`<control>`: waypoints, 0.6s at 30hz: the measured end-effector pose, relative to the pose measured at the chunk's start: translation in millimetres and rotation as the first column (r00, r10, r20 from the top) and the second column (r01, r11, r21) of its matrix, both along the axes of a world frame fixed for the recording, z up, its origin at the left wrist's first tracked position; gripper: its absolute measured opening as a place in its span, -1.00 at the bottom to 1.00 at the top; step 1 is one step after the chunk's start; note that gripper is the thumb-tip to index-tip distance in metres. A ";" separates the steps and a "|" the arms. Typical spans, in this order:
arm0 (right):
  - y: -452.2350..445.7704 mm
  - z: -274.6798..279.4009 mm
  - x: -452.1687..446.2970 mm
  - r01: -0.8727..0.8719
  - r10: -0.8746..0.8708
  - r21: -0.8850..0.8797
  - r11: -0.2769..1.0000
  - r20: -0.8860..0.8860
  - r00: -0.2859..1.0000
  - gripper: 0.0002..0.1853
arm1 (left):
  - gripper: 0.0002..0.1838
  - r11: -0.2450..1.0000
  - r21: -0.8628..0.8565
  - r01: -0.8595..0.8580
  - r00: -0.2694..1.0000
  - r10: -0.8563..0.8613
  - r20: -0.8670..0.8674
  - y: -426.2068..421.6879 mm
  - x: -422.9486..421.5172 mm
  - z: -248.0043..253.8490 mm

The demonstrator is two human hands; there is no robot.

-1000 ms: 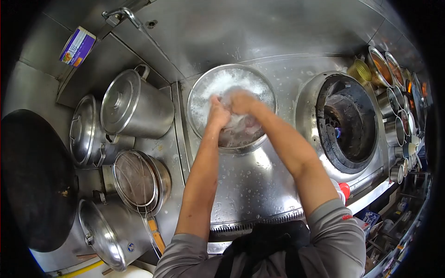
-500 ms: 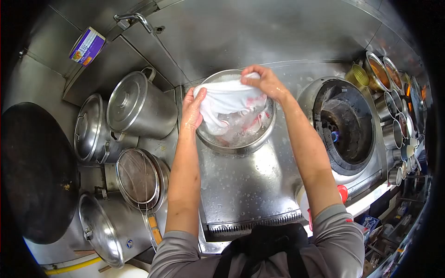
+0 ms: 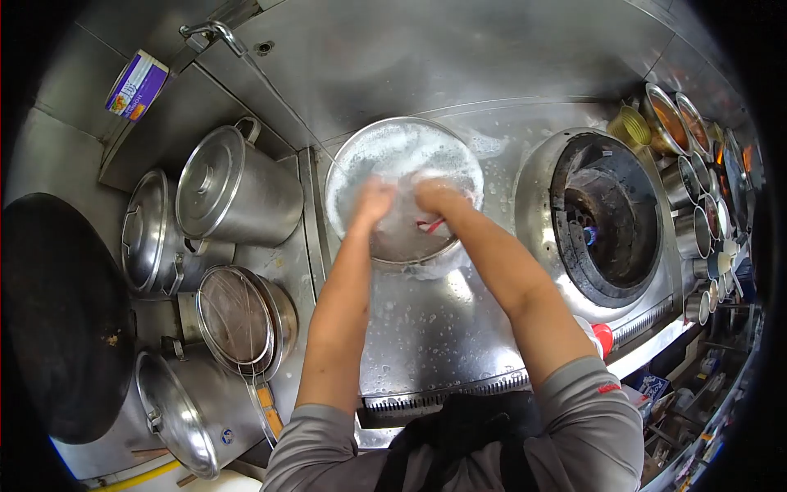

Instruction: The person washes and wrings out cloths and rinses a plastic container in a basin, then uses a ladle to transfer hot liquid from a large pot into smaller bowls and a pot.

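Observation:
A round metal basin (image 3: 399, 122) holds foamy, cloudy water. Both my left hand (image 3: 375, 202) and my right hand (image 3: 436, 197) are down in it, side by side and slightly apart. Motion blur and suds hide their fingers, so their grip is unclear. Beneath my right hand, a red-and-white bit of the wet cloth (image 3: 431, 225) shows at the surface. The rest of the cloth is hidden under the water and foam.
A wok burner (image 3: 537, 197) with a small blue flame stands right of the basin. Lidded pots (image 3: 266, 197) and a wire strainer (image 3: 235, 316) crowd the left side. A faucet (image 3: 217, 31) reaches over the back left. Metal containers (image 3: 679, 184) line the right edge.
Both hands have come down into the basin with the white cloth that they held stretched above the water. Foam now spreads over the surface, and the camera view has shifted slightly.

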State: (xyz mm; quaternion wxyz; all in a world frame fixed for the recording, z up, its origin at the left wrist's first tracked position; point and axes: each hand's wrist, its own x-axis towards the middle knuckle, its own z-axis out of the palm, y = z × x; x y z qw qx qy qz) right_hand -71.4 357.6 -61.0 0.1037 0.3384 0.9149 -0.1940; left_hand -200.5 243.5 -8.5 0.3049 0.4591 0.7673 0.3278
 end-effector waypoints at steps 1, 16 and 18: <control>1.2 26.5 14.4 0.087 -0.091 -0.057 0.995 -0.065 0.994 -0.62 | -0.63 0.976 0.127 -0.176 0.850 0.086 0.520 0.1 -8.2 12.2; -68.8 69.1 4.8 0.364 -0.277 -0.065 0.929 -0.773 0.570 -0.74 | -0.41 0.949 -0.079 -0.306 0.951 0.301 -0.070 5.8 31.6 -12.5; -44.7 31.1 9.1 0.384 -0.190 0.186 0.904 -0.631 0.753 -0.71 | -0.39 0.827 -0.069 -0.558 0.826 0.562 0.051 13.8 12.3 -49.0</control>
